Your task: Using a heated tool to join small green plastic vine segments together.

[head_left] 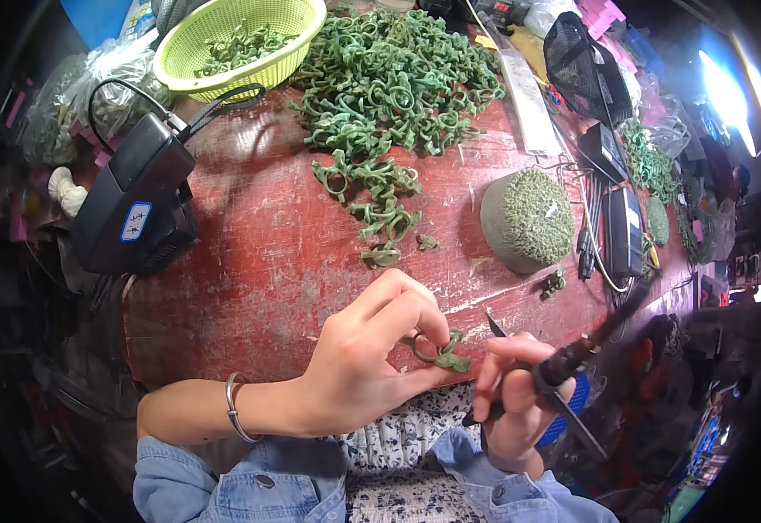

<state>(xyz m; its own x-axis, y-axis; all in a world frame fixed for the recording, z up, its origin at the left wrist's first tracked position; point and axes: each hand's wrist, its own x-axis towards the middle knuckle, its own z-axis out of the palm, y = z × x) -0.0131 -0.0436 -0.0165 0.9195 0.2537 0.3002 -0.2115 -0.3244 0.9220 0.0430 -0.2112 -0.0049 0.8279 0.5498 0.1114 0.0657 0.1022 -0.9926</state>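
My left hand (371,349) pinches a small green ring-shaped piece (447,356) with a leaf-like end, apparently wax, near the table's front edge. To its right, my right hand (515,401) is closed round a dark pen-shaped tool (585,349), whose blurred rear points up and right. A thin metal blade (577,425) also passes through that hand; its dark pointed end (495,325) shows near the ring piece. Ahead of my hands, a straggling line of similar green pieces (371,196) leads to a large heap (398,78).
A yellow-green plastic basket (180,61) holds more pieces at far left. Below it stands a black device (136,200) with a cable. A round block with a rough green top (533,218) sits right on the red table (241,288). Black adapters (622,231) and cords line the right edge.
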